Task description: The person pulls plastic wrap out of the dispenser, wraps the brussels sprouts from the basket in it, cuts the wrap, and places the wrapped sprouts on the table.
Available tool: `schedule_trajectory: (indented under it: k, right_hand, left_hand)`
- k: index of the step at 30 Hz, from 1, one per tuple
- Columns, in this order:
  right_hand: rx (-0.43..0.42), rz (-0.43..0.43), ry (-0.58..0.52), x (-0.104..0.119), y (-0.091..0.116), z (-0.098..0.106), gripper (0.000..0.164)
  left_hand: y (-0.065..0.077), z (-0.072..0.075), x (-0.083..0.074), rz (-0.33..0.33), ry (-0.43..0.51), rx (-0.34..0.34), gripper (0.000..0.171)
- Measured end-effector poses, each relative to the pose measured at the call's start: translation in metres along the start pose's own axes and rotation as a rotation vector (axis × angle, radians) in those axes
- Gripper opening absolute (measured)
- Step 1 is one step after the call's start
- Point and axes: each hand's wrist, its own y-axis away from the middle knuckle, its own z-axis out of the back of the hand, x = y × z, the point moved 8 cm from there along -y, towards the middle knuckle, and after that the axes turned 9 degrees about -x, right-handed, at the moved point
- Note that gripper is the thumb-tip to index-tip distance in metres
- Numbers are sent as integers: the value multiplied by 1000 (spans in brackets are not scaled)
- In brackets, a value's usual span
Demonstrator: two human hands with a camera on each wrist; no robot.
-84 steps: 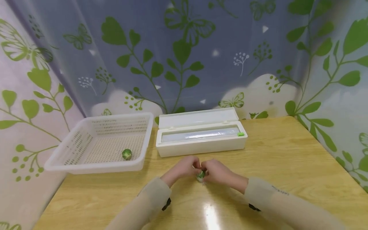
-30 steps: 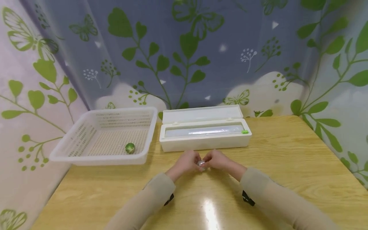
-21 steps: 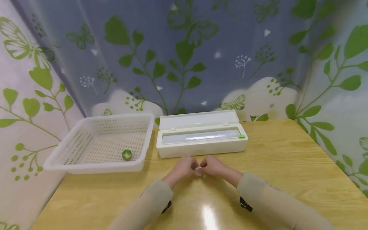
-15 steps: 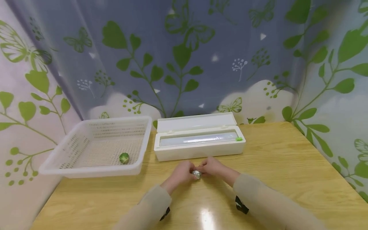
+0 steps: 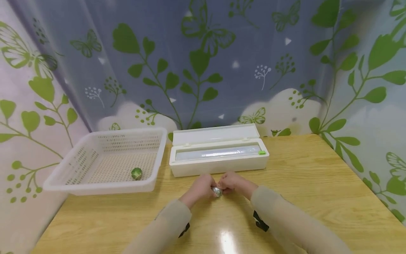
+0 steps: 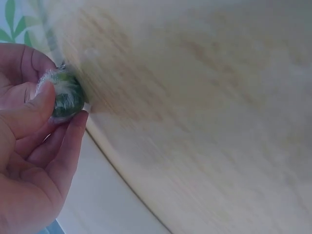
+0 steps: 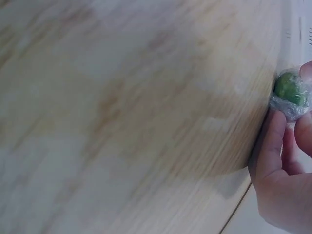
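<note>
A small Brussels sprout [image 5: 217, 192] in crinkled clear plastic wrap sits between both hands, just in front of the wrap box. My left hand [image 5: 202, 188] grips it; in the left wrist view, the thumb presses on the near side of the wrapped sprout [image 6: 67, 95] and the fingers lie under it. From the other side my right hand [image 5: 233, 182] pinches at the wrapping with thumb and fingers. In the right wrist view, green shows through the film on the sprout [image 7: 290, 92].
A white plastic-wrap box [image 5: 219, 165] stands behind the hands, lid [image 5: 215, 134] raised, with a roll of film [image 5: 219, 152] inside and a green slider [image 5: 261, 152] at its right end. To the left, a white perforated basket [image 5: 104, 188] holds one bare Brussels sprout [image 5: 136, 173].
The sprout showed bare green at first; film now covers it. Both hands have stayed together around it, turning it and working the wrap, while the head view shifted slightly.
</note>
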Motion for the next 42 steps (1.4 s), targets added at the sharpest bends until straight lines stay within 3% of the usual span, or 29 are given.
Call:
schedule_trajectory:
  k: [2,9,13,17,19,26,38,42]
  right_hand:
    - [-43,-11,31,14,13,5,4]
    - [-181,522,386,59,51,9,19]
    - [-147,670,522,67,67,-2,30]
    - [-119,696,568,70,73,-6,36]
    - [-93,670,537,70,71,-6,30]
    - [-120,601,425,66,54,6,14]
    - [-102,541,442,62,45,7,18]
    - [-76,473,334,54,41,12,17]
  left_hand:
    - [-4,1,1,2,14,6,15]
    - [-9,1,-2,-56,25,67,14]
    - [-7,2,-1,-71,29,85,9]
    - [-5,0,-1,-85,4,106,7]
    - [-4,0,0,-82,-12,102,10]
    - [-5,3,7,9,84,49,18]
    - [-4,6,10,1,188,50,21]
    - [-6,6,7,3,183,41,21]
